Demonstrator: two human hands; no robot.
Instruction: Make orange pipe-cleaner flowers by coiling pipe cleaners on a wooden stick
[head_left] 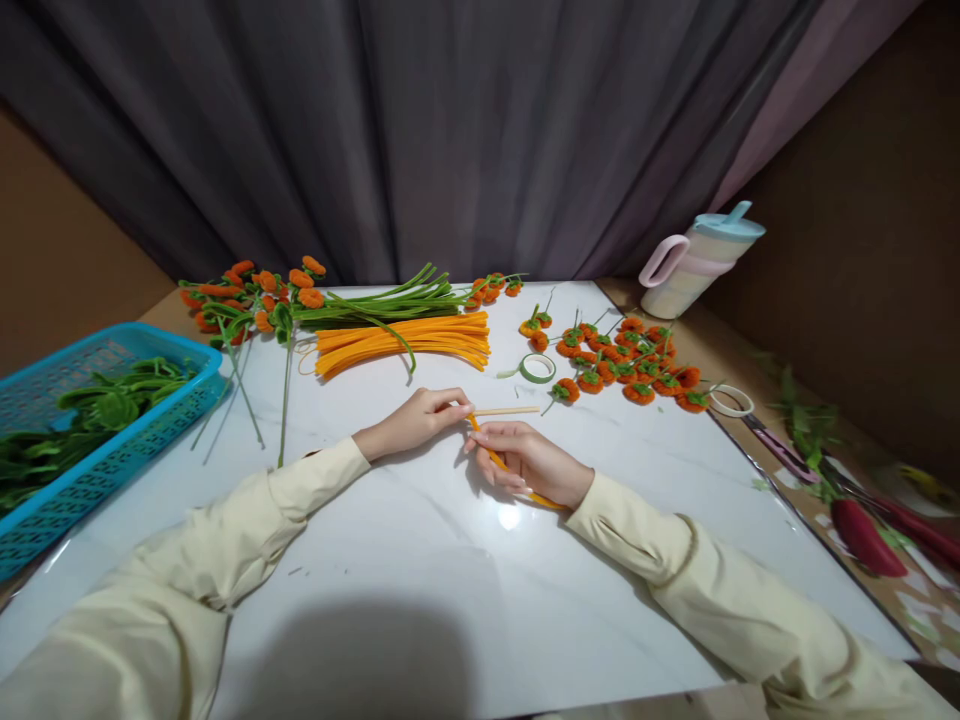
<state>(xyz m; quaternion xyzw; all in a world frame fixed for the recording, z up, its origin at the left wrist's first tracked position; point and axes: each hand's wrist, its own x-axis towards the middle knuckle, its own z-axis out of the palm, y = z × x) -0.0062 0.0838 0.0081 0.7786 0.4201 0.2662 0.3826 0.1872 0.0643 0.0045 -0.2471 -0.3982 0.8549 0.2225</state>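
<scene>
My left hand [424,422] pinches a thin wooden stick [510,411] near its left end, and the stick points right. An orange pipe cleaner [497,459] meets the stick at my left fingertips. It runs down through the curled fingers of my right hand [529,462] and comes out below the palm. Behind the hands lie a bundle of orange pipe cleaners [401,343] and a bundle of green ones [390,302]. A roll of green tape [538,368] lies beyond my right hand.
A blue basket [112,480] with green leaf pieces stands left. Orange flowers [262,290] lie back left, small orange balls [638,391] at right. A tumbler [697,262] stands back right. Scissors [780,450] and red-handled pliers [870,538] lie along the right edge.
</scene>
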